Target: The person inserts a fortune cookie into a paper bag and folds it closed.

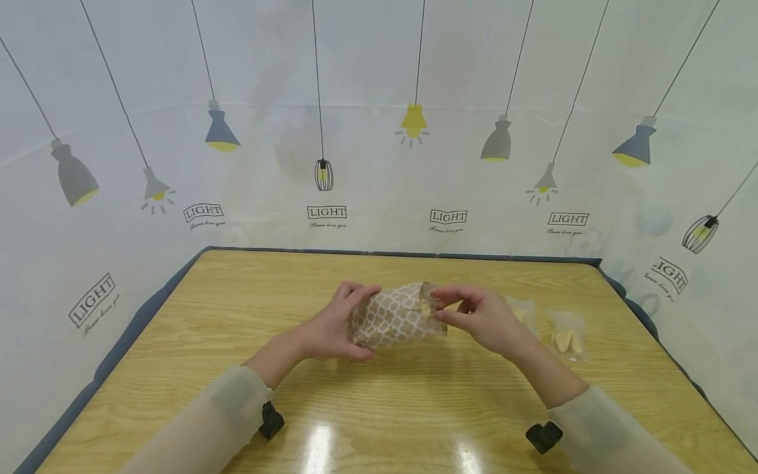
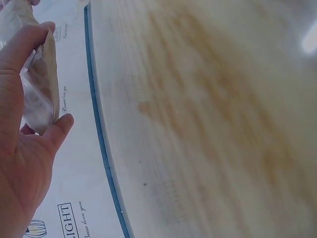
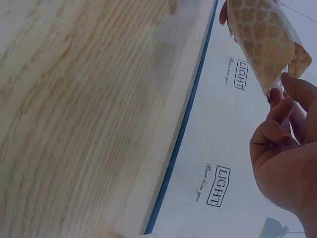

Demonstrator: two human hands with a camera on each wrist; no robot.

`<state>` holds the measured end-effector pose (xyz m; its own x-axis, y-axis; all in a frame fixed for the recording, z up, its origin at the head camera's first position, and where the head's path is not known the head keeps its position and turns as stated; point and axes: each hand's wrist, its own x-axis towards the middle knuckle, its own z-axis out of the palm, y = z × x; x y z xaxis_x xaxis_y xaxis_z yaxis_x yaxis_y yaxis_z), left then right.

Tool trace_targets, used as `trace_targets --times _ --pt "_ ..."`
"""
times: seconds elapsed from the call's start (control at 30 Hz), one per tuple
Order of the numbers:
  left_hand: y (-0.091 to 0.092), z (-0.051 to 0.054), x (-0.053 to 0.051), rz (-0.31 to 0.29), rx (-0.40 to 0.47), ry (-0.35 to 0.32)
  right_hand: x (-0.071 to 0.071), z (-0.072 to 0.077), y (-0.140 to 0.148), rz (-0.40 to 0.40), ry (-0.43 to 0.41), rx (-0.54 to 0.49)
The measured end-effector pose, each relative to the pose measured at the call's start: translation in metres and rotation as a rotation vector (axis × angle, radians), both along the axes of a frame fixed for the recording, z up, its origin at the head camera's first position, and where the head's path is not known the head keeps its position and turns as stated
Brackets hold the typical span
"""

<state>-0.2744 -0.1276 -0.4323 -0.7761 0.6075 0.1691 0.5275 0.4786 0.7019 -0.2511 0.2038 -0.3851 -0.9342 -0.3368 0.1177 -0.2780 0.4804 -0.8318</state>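
Observation:
A brown paper bag (image 1: 391,317) with a white lattice print is held above the wooden table, lying sideways. My left hand (image 1: 334,322) grips its left end, thumb below and fingers above. In the left wrist view, a clear or whitish panel shows on the bag (image 2: 39,99). My right hand (image 1: 482,319) is at the bag's right end, thumb and fingers curled at the mouth edge. The right wrist view has those fingertips (image 3: 275,95) touching the folded edge of the bag (image 3: 262,39). What lies inside the bag is mostly hidden.
Two clear packets with pale yellow pieces lie on the table (image 1: 237,296) at the right: one packet (image 1: 567,334) in plain sight, another packet (image 1: 522,311) partly behind my right hand. A white curtain (image 1: 379,79) printed with lamps stands beyond the table's dark edge.

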Motion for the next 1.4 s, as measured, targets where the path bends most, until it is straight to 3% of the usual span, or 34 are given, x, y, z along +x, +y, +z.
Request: trace_targets --times 0.3,0.47,0.73,1.1,1.4 --pt "-0.002 -0.001 0.001 0.000 0.001 0.005 0.002 0.002 0.001 -0.005 -0.018 0.016" --pt "-0.002 -0.002 0.002 0.005 0.000 0.005 0.003 0.006 0.016 -0.044 -0.025 0.029" --pt "-0.002 0.002 0.004 0.022 0.015 -0.024 0.004 0.008 0.069 -0.134 -0.080 0.029" --pt "-0.002 0.003 0.004 0.027 0.018 -0.015 0.003 -0.015 0.160 -0.169 -0.055 0.117" --pt "-0.003 0.004 0.004 0.015 0.021 -0.015 0.006 -0.023 0.213 -0.247 -0.171 0.178"
